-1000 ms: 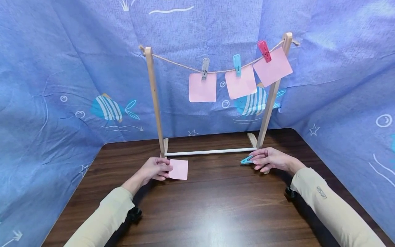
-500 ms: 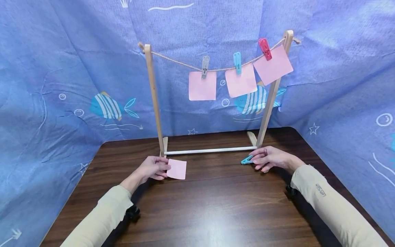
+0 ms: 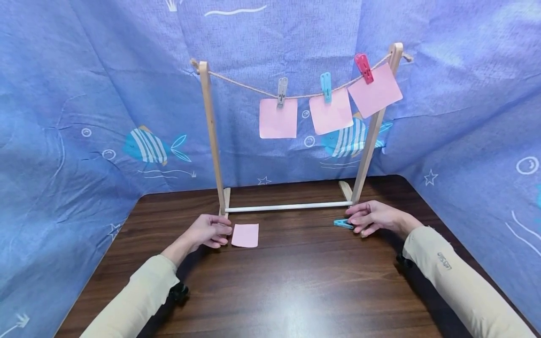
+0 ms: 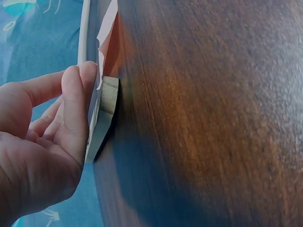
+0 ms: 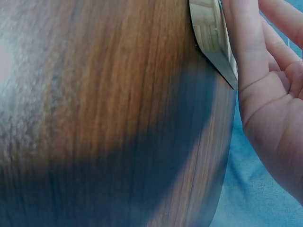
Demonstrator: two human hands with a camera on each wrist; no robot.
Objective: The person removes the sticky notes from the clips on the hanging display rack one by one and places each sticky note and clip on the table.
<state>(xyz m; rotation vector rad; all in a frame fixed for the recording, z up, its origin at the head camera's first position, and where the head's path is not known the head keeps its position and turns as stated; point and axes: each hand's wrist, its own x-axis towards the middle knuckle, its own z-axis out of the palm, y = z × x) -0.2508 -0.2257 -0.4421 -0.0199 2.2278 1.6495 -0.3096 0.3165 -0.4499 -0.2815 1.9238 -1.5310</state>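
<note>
A small pink paper square [image 3: 245, 235] lies on the table, just right of my left hand [image 3: 208, 231]. That hand's thumb and fingers are loosely bent, with a narrow gap to the paper in the head view. The left wrist view shows the curled paper edge [image 4: 108, 42] beyond the fingertips. At the right, a light-blue clothespin [image 3: 343, 224] lies flat by the fingertips of my right hand [image 3: 373, 218], whose fingers are relaxed. Whether a fingertip still touches the clothespin is hard to see. The right wrist view shows part of the right hand [image 5: 270, 90], with the clothespin out of sight.
Behind the hands stands a wooden frame [image 3: 212, 136] with a white bottom bar [image 3: 287, 206]. From its rope [image 3: 243, 85] hang three pink squares, held by a grey clothespin [image 3: 282, 92], a blue clothespin [image 3: 325, 87] and a red clothespin [image 3: 364, 68]. Blue fish-print cloth surrounds the brown table [image 3: 270, 281].
My left hand has let go of the pink paper square, which now lies flat. The blue clothespin has come down and turned flat as my right hand loosened and shifted slightly right.
</note>
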